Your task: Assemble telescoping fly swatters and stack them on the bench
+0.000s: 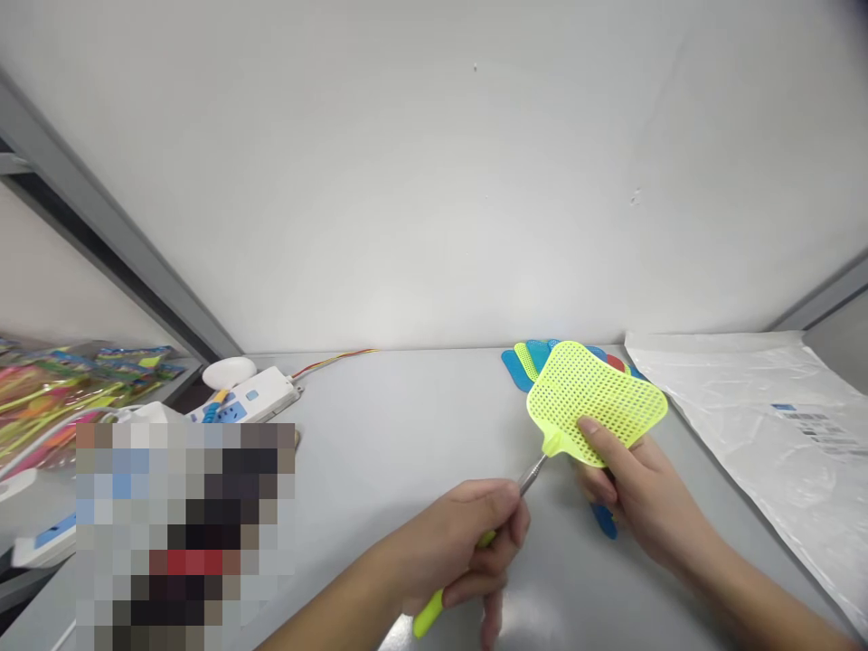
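Swatter: yellow-green fly swatter (614,393) raised above the grey table (380,425), head tilted, handle slanting down toward the left hand
Left hand: left hand (475,542) curled closed around the metal rod and green grip
Right hand: right hand (644,488) pinching the mesh head, thumb on top
Behind the head: blue, yellow and red swatters (519,369), partly hidden
Table's right: white plastic package (759,416)
Table's left: white power strip (261,395), red-yellow wires (332,360)

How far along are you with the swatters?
The yellow swatter in hand already looks joined, head to metal rod. The right hand holds its head, the left hand its rod. Other colorful swatters lie fanned out behind it; whether they are finished or waiting, I can't tell.
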### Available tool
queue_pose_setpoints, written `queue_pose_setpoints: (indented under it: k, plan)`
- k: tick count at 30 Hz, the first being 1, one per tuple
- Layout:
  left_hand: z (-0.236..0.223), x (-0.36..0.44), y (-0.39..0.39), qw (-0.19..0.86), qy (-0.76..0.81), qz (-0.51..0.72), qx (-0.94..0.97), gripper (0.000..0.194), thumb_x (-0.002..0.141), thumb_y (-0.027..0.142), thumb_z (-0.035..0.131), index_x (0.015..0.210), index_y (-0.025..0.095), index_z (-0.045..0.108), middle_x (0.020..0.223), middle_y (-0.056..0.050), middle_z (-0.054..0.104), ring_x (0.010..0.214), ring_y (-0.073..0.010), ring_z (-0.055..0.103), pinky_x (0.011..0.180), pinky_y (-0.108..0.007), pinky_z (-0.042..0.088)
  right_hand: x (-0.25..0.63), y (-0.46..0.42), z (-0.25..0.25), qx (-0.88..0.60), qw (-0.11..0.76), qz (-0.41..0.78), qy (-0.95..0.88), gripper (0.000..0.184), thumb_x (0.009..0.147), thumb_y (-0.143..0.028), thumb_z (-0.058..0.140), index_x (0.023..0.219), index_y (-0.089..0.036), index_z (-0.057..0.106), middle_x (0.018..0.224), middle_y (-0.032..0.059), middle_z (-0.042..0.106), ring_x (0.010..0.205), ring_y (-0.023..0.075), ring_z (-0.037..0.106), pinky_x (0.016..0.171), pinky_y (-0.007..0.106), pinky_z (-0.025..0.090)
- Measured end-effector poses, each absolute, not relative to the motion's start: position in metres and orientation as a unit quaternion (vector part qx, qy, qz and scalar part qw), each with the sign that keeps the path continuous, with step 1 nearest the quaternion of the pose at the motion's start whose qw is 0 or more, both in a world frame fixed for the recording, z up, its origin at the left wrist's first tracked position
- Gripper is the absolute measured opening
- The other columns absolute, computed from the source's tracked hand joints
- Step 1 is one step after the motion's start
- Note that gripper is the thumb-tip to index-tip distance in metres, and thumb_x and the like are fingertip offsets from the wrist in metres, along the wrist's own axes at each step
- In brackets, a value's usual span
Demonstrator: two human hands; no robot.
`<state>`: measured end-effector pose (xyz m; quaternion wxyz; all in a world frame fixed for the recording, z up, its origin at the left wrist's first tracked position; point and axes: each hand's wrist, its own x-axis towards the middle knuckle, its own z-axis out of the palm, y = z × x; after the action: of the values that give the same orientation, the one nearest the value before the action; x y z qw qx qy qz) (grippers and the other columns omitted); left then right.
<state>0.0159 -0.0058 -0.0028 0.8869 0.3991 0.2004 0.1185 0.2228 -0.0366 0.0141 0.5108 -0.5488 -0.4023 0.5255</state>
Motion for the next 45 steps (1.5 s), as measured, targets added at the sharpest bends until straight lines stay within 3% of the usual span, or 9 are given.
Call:
queue_pose_setpoints:
  k: [8, 12, 14, 16, 21, 30, 38, 45]
  plan:
    - [0.004, 0.019, -0.007, 0.875, 0.217, 0.133, 0.412, 0.032, 0.099, 0.044, 0.037, 0.079, 0.021, 0.045, 0.046, 0.012, 0.030, 0.026, -0.0032, 0.019, 0.035, -0.017, 0.040, 0.224, -0.032, 0.013, -0.523, 0.460, 0.524, -0.490, 0.061, 0.094, -0.057, 0.040, 0.045, -0.022, 0.028, 0.040, -0.0054, 0.026, 0.041, 0.0086, 0.026, 0.044, 0.027, 0.023]
    - [0.003, 0.022, -0.001, 0.854, 0.260, 0.211, 0.397, 0.035, 0.098, 0.049, 0.035, 0.078, 0.021, 0.046, 0.045, 0.013, 0.029, 0.026, -0.0033, 0.016, 0.034, -0.021, 0.042, 0.253, -0.019, 0.026, -0.603, 0.376, 0.342, -0.615, 0.044, 0.092, -0.058, 0.042, 0.069, -0.022, 0.051, 0.053, -0.0039, 0.045, 0.049, 0.0124, 0.038, 0.050, 0.026, 0.030]
    - [0.000, 0.021, 0.004, 0.845, 0.288, 0.240, 0.381, 0.037, 0.098, 0.050, 0.034, 0.079, 0.021, 0.047, 0.045, 0.013, 0.028, 0.026, -0.0034, 0.015, 0.034, -0.022, 0.043, 0.273, -0.011, 0.029, -0.686, 0.326, 0.199, -0.619, 0.037, 0.092, -0.056, 0.044, 0.077, -0.023, 0.052, 0.060, -0.0026, 0.053, 0.055, 0.0150, 0.046, 0.053, 0.027, 0.031]
    - [-0.005, 0.019, 0.009, 0.838, 0.314, 0.247, 0.373, 0.038, 0.098, 0.051, 0.035, 0.079, 0.021, 0.048, 0.044, 0.013, 0.026, 0.026, -0.0039, 0.015, 0.036, -0.024, 0.044, 0.290, -0.004, 0.028, -0.749, 0.255, 0.106, -0.603, 0.040, 0.092, -0.057, 0.043, 0.071, -0.023, 0.050, 0.060, -0.0010, 0.055, 0.057, 0.0167, 0.049, 0.054, 0.028, 0.030]
    - [-0.010, 0.014, 0.014, 0.833, 0.333, 0.240, 0.371, 0.038, 0.096, 0.055, 0.038, 0.080, 0.022, 0.050, 0.044, 0.012, 0.025, 0.026, -0.0046, 0.017, 0.038, -0.026, 0.046, 0.300, 0.003, 0.014, -0.779, 0.130, 0.085, -0.607, 0.042, 0.087, -0.056, 0.049, 0.061, -0.022, 0.049, 0.061, 0.0030, 0.059, 0.058, 0.0188, 0.052, 0.052, 0.029, 0.027]
    - [-0.010, 0.015, 0.014, 0.834, 0.332, 0.249, 0.365, 0.039, 0.097, 0.055, 0.036, 0.079, 0.022, 0.050, 0.044, 0.012, 0.024, 0.026, -0.0046, 0.016, 0.039, -0.026, 0.045, 0.293, 0.003, 0.012, -0.780, 0.154, 0.121, -0.594, 0.031, 0.082, -0.037, 0.052, 0.055, -0.022, 0.050, 0.053, 0.0028, 0.055, 0.052, 0.0174, 0.048, 0.051, 0.030, 0.025]
    - [-0.012, 0.013, 0.016, 0.836, 0.330, 0.250, 0.360, 0.038, 0.096, 0.056, 0.037, 0.081, 0.023, 0.049, 0.044, 0.012, 0.025, 0.027, -0.0049, 0.016, 0.040, -0.026, 0.046, 0.292, 0.000, 0.025, -0.740, 0.269, 0.214, -0.578, 0.039, 0.090, -0.046, 0.036, 0.062, -0.021, 0.049, 0.055, -0.0015, 0.045, 0.053, 0.0144, 0.041, 0.050, 0.027, 0.029]
    - [-0.012, 0.012, 0.019, 0.837, 0.328, 0.258, 0.354, 0.040, 0.094, 0.058, 0.040, 0.080, 0.022, 0.048, 0.045, 0.013, 0.025, 0.027, -0.0046, 0.016, 0.043, -0.026, 0.046, 0.290, 0.008, 0.012, -0.720, 0.262, 0.267, -0.585, 0.039, 0.089, -0.047, 0.038, 0.060, -0.021, 0.048, 0.051, -0.0034, 0.039, 0.049, 0.0139, 0.038, 0.048, 0.027, 0.028]
